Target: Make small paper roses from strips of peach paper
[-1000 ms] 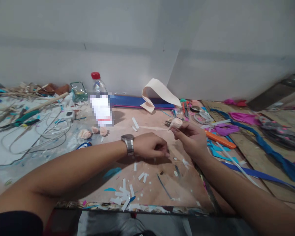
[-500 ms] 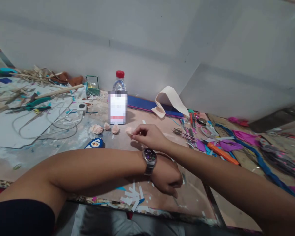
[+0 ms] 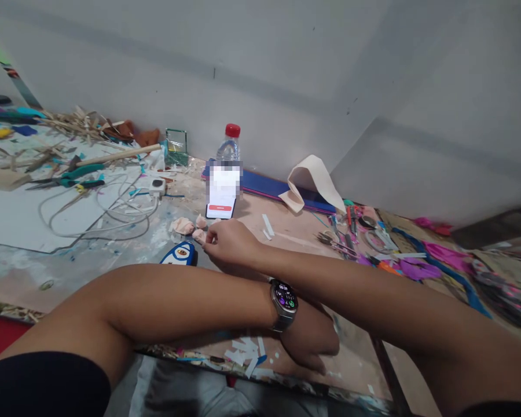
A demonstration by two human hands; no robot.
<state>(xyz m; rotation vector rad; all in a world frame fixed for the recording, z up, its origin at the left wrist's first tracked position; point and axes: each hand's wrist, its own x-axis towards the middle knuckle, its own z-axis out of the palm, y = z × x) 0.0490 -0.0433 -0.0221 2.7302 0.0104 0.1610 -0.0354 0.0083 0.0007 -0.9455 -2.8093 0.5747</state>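
Observation:
My right hand (image 3: 231, 244) reaches leftwards across the table with its fingers pinched on a small pale pink crumpled piece (image 3: 198, 236). Close by lie a larger crumpled pink piece (image 3: 183, 226) and another small one (image 3: 200, 221). One more small piece (image 3: 217, 221) is partly covered by the hand. Beneath my right forearm, my left hand (image 3: 309, 339) is low near the table's front edge, fingers curled and blurred. Whatever it may hold is hidden. A watch (image 3: 284, 302) is on the left wrist.
A lit phone (image 3: 220, 204) leans on a red-capped bottle (image 3: 231, 142). A blue-and-white device (image 3: 181, 253) lies near the pink pieces. Pliers (image 3: 72, 178) and a cable (image 3: 102, 234) are at left; tools and scraps (image 3: 351, 231) at right. White paper strips (image 3: 248, 350) lie in front.
My right hand has moved left with the small pink piece, beside the other pieces. The left hand stays low by the front edge. The view has shifted slightly.

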